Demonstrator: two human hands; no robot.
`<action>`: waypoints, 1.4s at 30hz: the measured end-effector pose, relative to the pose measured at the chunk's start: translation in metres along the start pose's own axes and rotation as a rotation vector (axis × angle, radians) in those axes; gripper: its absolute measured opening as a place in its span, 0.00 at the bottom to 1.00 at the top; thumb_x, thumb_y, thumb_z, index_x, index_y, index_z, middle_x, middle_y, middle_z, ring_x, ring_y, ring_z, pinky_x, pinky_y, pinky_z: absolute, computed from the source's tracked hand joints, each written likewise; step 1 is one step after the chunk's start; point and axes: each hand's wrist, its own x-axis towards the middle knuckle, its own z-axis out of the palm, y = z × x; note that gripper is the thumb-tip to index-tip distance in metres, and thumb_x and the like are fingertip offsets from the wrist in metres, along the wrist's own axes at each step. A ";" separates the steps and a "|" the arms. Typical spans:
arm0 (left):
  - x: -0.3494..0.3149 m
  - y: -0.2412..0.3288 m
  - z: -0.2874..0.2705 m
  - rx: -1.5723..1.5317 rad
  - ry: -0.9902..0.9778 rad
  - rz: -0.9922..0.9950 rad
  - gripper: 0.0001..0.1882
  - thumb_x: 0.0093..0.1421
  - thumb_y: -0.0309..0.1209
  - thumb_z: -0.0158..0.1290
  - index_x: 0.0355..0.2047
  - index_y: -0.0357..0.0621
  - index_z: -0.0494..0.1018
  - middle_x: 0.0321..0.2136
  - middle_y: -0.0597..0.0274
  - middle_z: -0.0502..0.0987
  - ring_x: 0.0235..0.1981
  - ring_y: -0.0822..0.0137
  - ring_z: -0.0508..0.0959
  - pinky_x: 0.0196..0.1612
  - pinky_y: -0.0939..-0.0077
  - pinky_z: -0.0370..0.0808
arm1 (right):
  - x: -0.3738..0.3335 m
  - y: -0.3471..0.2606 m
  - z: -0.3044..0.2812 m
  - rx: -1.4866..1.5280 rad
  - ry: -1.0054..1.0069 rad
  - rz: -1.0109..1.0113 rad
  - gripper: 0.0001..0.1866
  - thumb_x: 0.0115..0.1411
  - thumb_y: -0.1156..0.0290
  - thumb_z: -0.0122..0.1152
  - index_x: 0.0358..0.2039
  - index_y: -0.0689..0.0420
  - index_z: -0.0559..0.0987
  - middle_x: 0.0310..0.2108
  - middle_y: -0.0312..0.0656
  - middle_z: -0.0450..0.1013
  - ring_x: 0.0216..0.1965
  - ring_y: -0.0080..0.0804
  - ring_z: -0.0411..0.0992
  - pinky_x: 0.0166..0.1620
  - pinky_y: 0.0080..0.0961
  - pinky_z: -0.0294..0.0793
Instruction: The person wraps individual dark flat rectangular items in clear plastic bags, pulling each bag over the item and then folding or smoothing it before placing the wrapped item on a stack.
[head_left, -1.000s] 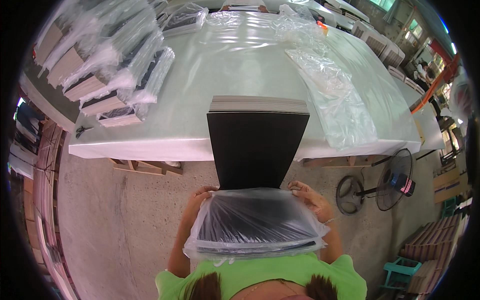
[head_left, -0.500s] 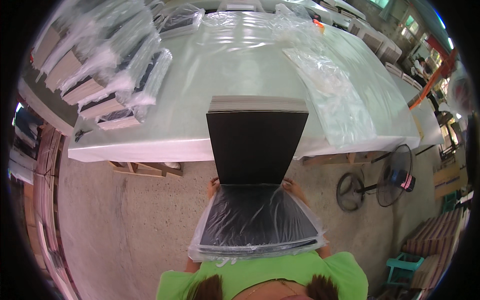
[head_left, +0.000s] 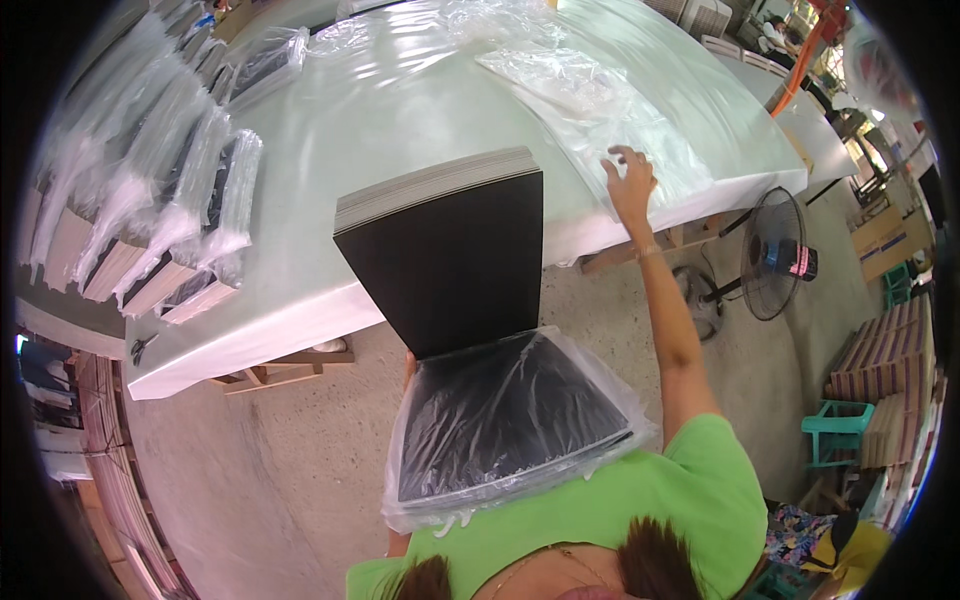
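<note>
A thick stack of black sheets or boards [head_left: 450, 255] with pale edges stands out in front of me, its far end over the table's near edge. Nearer my body, a black part wrapped in a clear plastic bag [head_left: 510, 410] rests against my green shirt. At the left side, where the bag meets the bare black face, a little of my left hand [head_left: 409, 366] shows; the rest is hidden behind the stack. My right hand [head_left: 630, 185] is stretched forward, empty, with fingers apart and slightly bent, above or at the flat clear plastic bags [head_left: 590, 110] on the table.
Several plastic-wrapped stacks [head_left: 170, 230] line the left of the covered table [head_left: 400, 100]. Dark scissors [head_left: 142, 349] lie at its left corner. To the right stand a fan [head_left: 775, 255], a teal stool [head_left: 838, 425] and stacked cartons [head_left: 885, 340]. A person [head_left: 775, 35] is far back.
My right hand has let go of the stack's right side and reached forward to the plastic bags. The view has turned, and the stack now appears tilted to the left.
</note>
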 end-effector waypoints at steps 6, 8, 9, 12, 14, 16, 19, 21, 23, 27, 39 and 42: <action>-0.010 0.002 -0.011 -0.027 -0.005 -0.034 0.21 0.56 0.35 0.46 0.51 0.44 0.64 0.36 0.60 0.70 0.33 0.71 0.70 0.35 0.78 0.66 | 0.058 0.087 0.041 -0.056 -0.175 0.062 0.10 0.52 0.66 0.57 0.33 0.57 0.75 0.32 0.48 0.74 0.37 0.45 0.71 0.41 0.38 0.68; -0.018 -0.001 -0.022 -0.037 0.013 -0.043 0.22 0.57 0.36 0.46 0.52 0.45 0.63 0.36 0.59 0.70 0.34 0.71 0.70 0.36 0.78 0.66 | 0.065 0.092 0.043 -0.002 -0.023 0.154 0.10 0.52 0.66 0.57 0.33 0.58 0.75 0.29 0.50 0.74 0.34 0.46 0.72 0.39 0.36 0.69; -0.019 -0.001 -0.025 -0.038 0.020 -0.046 0.22 0.57 0.36 0.46 0.52 0.45 0.63 0.37 0.59 0.69 0.34 0.71 0.70 0.36 0.77 0.66 | 0.068 0.090 0.042 0.023 0.056 0.200 0.10 0.53 0.66 0.57 0.32 0.59 0.75 0.28 0.51 0.74 0.32 0.47 0.72 0.38 0.35 0.69; -0.025 -0.004 -0.038 -0.054 0.026 -0.056 0.23 0.57 0.37 0.46 0.53 0.45 0.62 0.38 0.58 0.69 0.35 0.70 0.70 0.37 0.77 0.66 | 0.070 0.073 0.051 0.145 -0.033 0.068 0.13 0.52 0.63 0.59 0.33 0.59 0.75 0.29 0.50 0.74 0.33 0.45 0.73 0.37 0.35 0.70; -0.024 -0.006 -0.045 -0.064 0.026 -0.065 0.23 0.58 0.38 0.46 0.53 0.46 0.62 0.38 0.58 0.69 0.35 0.70 0.70 0.37 0.77 0.66 | 0.065 0.058 0.055 0.081 -0.108 -0.090 0.14 0.51 0.62 0.60 0.33 0.59 0.75 0.28 0.49 0.75 0.32 0.43 0.73 0.37 0.34 0.70; -0.029 -0.010 -0.056 -0.073 0.045 -0.076 0.24 0.58 0.38 0.46 0.54 0.46 0.61 0.39 0.58 0.69 0.36 0.70 0.70 0.38 0.76 0.66 | 0.050 0.046 0.059 -0.130 -0.177 -0.220 0.14 0.49 0.63 0.61 0.33 0.59 0.77 0.27 0.49 0.75 0.31 0.42 0.74 0.37 0.32 0.70; -0.026 -0.008 -0.058 -0.084 0.015 -0.085 0.24 0.59 0.39 0.46 0.55 0.47 0.61 0.40 0.57 0.69 0.37 0.69 0.70 0.39 0.76 0.67 | 0.073 0.089 0.057 0.090 -0.101 0.034 0.12 0.49 0.64 0.61 0.30 0.59 0.79 0.26 0.49 0.75 0.29 0.40 0.73 0.37 0.30 0.70; -0.028 -0.014 -0.070 -0.117 0.022 -0.082 0.25 0.59 0.40 0.46 0.55 0.47 0.60 0.41 0.57 0.69 0.37 0.69 0.70 0.39 0.76 0.67 | 0.081 0.090 0.060 0.178 -0.025 0.163 0.10 0.50 0.66 0.60 0.25 0.60 0.80 0.25 0.49 0.75 0.28 0.38 0.73 0.36 0.29 0.70; -0.030 -0.015 -0.080 -0.144 0.017 -0.077 0.25 0.59 0.41 0.46 0.56 0.47 0.60 0.41 0.56 0.69 0.38 0.69 0.70 0.40 0.75 0.67 | 0.086 0.084 0.061 0.266 0.016 0.314 0.11 0.51 0.64 0.58 0.25 0.59 0.80 0.24 0.48 0.75 0.27 0.38 0.73 0.35 0.30 0.70; -0.045 0.005 -0.073 -0.041 0.008 -0.066 0.26 0.60 0.44 0.45 0.56 0.49 0.60 0.43 0.56 0.68 0.41 0.67 0.69 0.43 0.73 0.66 | 0.081 0.060 0.063 0.196 -0.018 0.095 0.13 0.53 0.59 0.57 0.28 0.55 0.80 0.28 0.46 0.74 0.33 0.35 0.72 0.38 0.30 0.69; -0.071 0.115 -0.019 -0.064 0.088 0.100 0.21 0.61 0.43 0.45 0.52 0.51 0.64 0.43 0.65 0.68 0.44 0.69 0.68 0.47 0.73 0.62 | 0.124 0.079 0.080 0.308 -0.122 0.063 0.11 0.54 0.65 0.57 0.31 0.59 0.77 0.29 0.46 0.75 0.33 0.36 0.73 0.38 0.29 0.69; -0.072 0.162 0.005 -0.006 0.151 0.295 0.17 0.62 0.38 0.44 0.50 0.48 0.66 0.40 0.67 0.69 0.42 0.72 0.69 0.46 0.77 0.63 | 0.140 0.065 0.060 0.320 -0.035 0.023 0.09 0.58 0.67 0.52 0.33 0.60 0.73 0.23 0.45 0.74 0.30 0.33 0.74 0.34 0.29 0.69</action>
